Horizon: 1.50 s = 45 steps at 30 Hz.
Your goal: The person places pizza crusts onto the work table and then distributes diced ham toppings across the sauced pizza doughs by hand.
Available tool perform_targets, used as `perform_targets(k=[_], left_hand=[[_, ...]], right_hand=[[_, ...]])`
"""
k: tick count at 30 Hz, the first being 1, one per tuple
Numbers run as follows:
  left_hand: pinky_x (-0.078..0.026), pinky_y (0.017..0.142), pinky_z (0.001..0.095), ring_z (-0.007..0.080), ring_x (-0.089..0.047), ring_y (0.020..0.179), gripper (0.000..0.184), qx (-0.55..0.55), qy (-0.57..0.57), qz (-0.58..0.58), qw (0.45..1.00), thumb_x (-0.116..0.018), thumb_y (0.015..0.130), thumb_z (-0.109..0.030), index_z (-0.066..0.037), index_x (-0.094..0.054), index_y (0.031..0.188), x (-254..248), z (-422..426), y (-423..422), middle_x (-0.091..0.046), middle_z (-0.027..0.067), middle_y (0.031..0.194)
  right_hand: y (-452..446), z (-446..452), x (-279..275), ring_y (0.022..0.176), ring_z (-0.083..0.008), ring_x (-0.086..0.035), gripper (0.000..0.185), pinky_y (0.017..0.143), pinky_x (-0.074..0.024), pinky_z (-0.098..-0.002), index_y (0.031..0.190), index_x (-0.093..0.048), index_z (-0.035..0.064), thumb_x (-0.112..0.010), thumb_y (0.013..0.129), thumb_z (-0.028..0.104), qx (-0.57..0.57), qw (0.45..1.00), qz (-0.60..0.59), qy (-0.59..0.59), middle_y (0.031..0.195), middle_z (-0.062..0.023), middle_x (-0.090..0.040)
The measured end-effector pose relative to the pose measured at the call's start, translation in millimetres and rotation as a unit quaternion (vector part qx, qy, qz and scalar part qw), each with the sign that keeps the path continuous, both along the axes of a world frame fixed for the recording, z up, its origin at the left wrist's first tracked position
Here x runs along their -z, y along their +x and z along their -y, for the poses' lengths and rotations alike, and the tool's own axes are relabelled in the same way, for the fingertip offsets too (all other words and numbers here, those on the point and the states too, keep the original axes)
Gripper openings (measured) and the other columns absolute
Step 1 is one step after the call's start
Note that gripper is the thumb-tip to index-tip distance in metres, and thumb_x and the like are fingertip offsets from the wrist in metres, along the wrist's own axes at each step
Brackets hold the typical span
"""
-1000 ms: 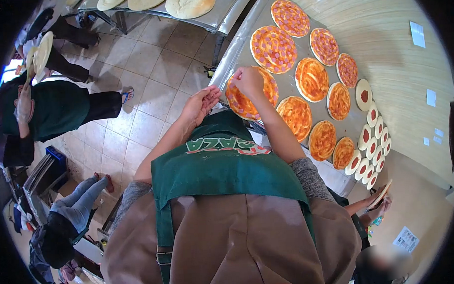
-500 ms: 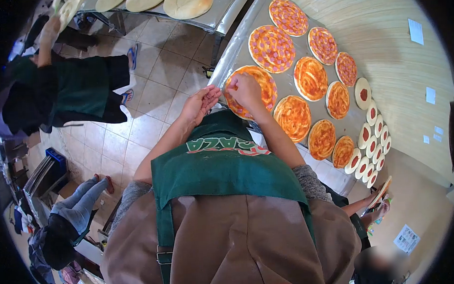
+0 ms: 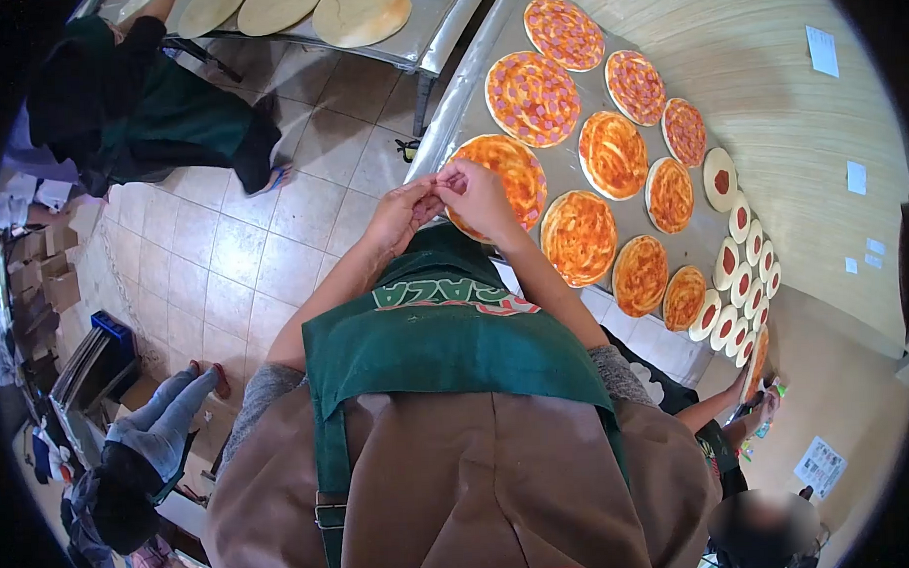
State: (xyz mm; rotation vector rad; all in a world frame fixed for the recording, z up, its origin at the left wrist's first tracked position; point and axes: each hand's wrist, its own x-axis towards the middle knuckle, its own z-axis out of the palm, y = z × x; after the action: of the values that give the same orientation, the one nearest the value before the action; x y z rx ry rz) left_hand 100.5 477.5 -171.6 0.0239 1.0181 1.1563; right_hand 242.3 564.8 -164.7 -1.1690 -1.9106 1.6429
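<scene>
The pizza (image 3: 518,185) lies partly beneath the right fingers (image 3: 455,181), pinched together, meeting the loosely cupped left fingers (image 3: 418,193).

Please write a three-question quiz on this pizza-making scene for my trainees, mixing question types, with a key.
1. Multiple choice: On the pizza nearest the hands, where is pink diced topping visible?
A) Only in the middle
B) Along the edge
C) Nowhere

2. Open: How are the left hand and right hand placed relative to each other?

3. Fill in: The camera wearer's apron is dark ____.

Key:
1. B
2. Close together, fingertips meeting at the pizza's left side; whether they hold anything is too small to tell.
3. green
</scene>
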Motion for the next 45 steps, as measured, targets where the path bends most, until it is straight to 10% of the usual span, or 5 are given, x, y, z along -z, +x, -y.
perform_targets(k=[7,19,31,45], left_hand=[[-0.048,0.095,0.0305,0.0187,-0.062,0.106,0.032,0.000,-0.030,0.005,1.000,-0.042,0.100,-0.015,0.003,-0.053,0.125,-12,-6,-2,-0.062,0.0123,0.116],[-0.047,0.098,0.0300,0.0206,-0.060,0.110,0.036,0.034,-0.013,0.003,0.999,-0.039,0.100,-0.014,0.006,-0.047,0.129,-11,-11,-5,-0.060,0.0159,0.119],[-0.051,0.092,0.0273,0.0178,-0.063,0.103,0.033,-0.016,-0.047,-0.024,0.998,-0.043,0.100,-0.014,0.005,-0.051,0.125,-13,-2,-22,-0.064,0.0138,0.111],[-0.045,0.099,0.0305,0.0201,-0.059,0.111,0.035,-0.024,-0.061,-0.035,0.997,-0.041,0.100,-0.016,0.006,-0.049,0.127,-17,6,-27,-0.060,0.0152,0.118]], right_hand=[[20,-19,0,0.078,-0.0120,-0.064,0.013,0.071,-0.0510,-0.0243,0.092,-0.065,0.0008,-0.070,0.080,0.006,0.032,0.951,-0.162,-0.262,0.084,-0.0056,-0.068],[27,-30,8,0.072,-0.0070,-0.061,0.016,0.065,-0.0467,-0.0196,0.094,-0.064,0.0039,-0.072,0.082,0.010,-0.033,0.975,-0.117,-0.187,0.083,0.0002,-0.065],[55,-80,35,0.081,-0.0093,-0.063,0.027,0.071,-0.0515,-0.0228,0.106,-0.064,0.0022,-0.071,0.084,0.017,0.016,0.909,-0.131,-0.396,0.093,-0.0039,-0.066],[-1,-98,62,0.060,-0.0142,-0.064,0.020,0.055,-0.0499,-0.0296,0.075,-0.068,0.0036,-0.079,0.071,0.019,-0.069,0.945,0.285,0.142,0.069,-0.0079,-0.067]])
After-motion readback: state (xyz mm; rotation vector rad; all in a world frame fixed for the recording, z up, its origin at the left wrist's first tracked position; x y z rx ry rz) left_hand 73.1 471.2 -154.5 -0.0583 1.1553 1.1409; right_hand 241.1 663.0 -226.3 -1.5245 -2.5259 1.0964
